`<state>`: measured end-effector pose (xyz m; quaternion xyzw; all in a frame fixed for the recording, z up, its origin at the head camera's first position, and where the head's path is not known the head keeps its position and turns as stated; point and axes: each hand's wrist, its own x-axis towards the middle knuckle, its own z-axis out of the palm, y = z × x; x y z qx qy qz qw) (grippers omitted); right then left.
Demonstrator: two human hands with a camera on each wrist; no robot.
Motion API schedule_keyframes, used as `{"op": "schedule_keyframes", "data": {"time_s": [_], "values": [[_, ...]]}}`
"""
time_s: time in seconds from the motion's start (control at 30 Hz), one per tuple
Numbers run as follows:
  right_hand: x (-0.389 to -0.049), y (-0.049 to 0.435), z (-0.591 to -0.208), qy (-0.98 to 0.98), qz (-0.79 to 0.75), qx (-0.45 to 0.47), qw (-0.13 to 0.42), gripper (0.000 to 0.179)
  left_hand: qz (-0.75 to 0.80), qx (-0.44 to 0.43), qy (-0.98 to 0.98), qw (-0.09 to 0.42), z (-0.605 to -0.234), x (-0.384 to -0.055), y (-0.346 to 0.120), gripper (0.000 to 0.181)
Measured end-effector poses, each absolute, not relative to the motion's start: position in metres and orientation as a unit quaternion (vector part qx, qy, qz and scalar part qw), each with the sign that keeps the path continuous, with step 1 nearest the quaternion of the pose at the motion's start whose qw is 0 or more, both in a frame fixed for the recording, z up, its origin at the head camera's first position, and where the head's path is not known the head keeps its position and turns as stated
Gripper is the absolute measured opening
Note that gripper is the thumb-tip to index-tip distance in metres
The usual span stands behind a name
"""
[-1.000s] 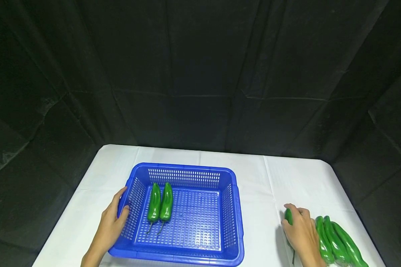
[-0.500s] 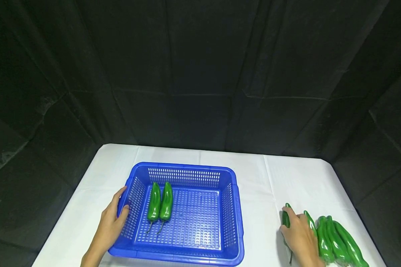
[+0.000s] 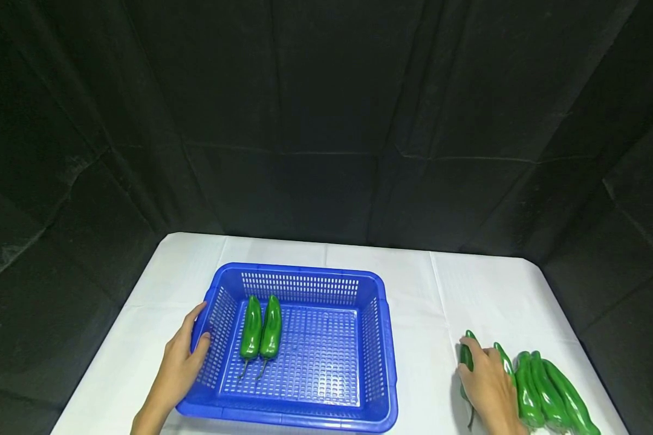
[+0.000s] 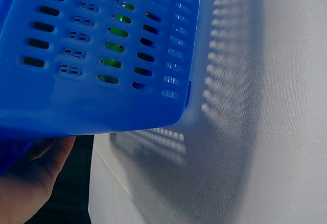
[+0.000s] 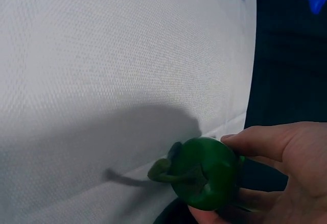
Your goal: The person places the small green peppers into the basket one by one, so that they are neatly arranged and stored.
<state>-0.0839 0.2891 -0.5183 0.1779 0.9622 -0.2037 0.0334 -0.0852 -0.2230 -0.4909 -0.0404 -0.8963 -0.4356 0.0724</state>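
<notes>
Here at the white-covered bench [image 3: 413,290], the right hand [image 3: 490,386], lower right of the frame, has thumb and fingers clamped on a glossy, green, long tapering pepper [image 3: 465,357]! Tip toward the upper frame, stem toward the lower edge; the right wrist view looks at the stem end. Is it off the bench or touching? I can't tell from here.

Over at lower left, the left hand [image 3: 176,365] is clamped on the left rim of a blue, rectangular, perforated plastic basket [image 3: 305,269], which sits in the lower middle of the frame. The 2 hands are well apart. Inside, toward the left wall, 2 shiny green peppers [image 3: 251,332] lie side by side, stems toward the bottom.

And out at lower right, 4 more show: a partly hidden green pepper [image 3: 504,359] just beside the right hand, then a packed bunch of 3 [image 3: 546,389].

So I'd call this the grasping step, the carry across not yet begun. To my eye the next move calls for a straight lift clear of the neighbours, then enough height to pass the basket's right rim. That smooth skin could slip, so a firm pinch matters, while the left hand's hold should guard against skidding.
</notes>
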Motion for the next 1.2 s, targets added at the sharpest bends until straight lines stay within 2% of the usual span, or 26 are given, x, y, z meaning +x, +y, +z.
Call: {"op": "schedule_keyframes", "data": {"time_s": [0.57, 1.2], "values": [[-0.084, 0.288, -0.511, 0.963, -0.210, 0.166, 0.022, 0.049, -0.437, -0.039, -0.896, 0.070, -0.490, -0.085, -0.222, 0.056], [-0.094, 0.278, -0.477, 0.963, -0.240, 0.121, -0.023, 0.046, -0.437, -0.043, -0.895, 0.073, -0.491, -0.085, -0.223, 0.055]]}}
